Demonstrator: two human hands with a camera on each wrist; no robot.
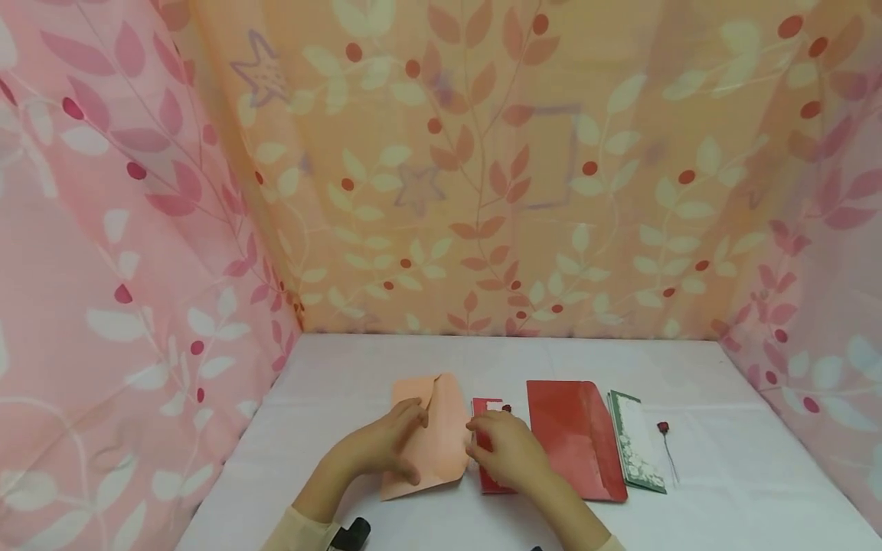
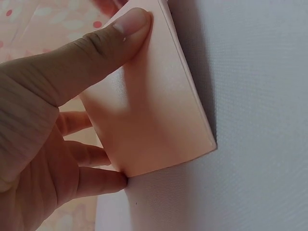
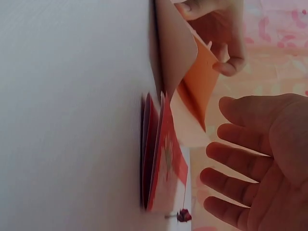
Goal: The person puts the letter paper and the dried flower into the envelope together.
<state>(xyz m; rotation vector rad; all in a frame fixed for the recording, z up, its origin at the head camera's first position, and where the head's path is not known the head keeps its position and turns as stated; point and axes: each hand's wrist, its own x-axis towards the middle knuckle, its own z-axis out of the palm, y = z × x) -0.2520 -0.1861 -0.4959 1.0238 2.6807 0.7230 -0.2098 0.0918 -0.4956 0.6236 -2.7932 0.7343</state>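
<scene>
The peach envelope (image 1: pixel 432 448) is on the table (image 1: pixel 344 356), just to the left of the red card (image 1: pixel 491 482). The grip of the left hand (image 1: pixel 386 444) is clamped on this envelope: the thumb presses its face, and other fingers are at its edge. The grip of the right hand (image 1: pixel 510 451) is apart and holds nothing, near the flap (image 1: pixel 453 428).

To handle the flap well, I think the left hand should hold the paper firmly without bending it, while the right fingertips take only the flap's edge, softly, to avoid a crease. The right hand should also stay clear of the small rose (image 1: pixel 506 408), which is probably fragile.

The right wrist view shows what the head view hides: the envelope's mouth gapes, its orange inside is visible, and the right fingertips appear free of the paper. The left wrist view shows the thumb closely, but not the flap. Only the head view shows the red envelope (image 1: pixel 565 440) and the green-bordered card (image 1: pixel 635 444).
</scene>
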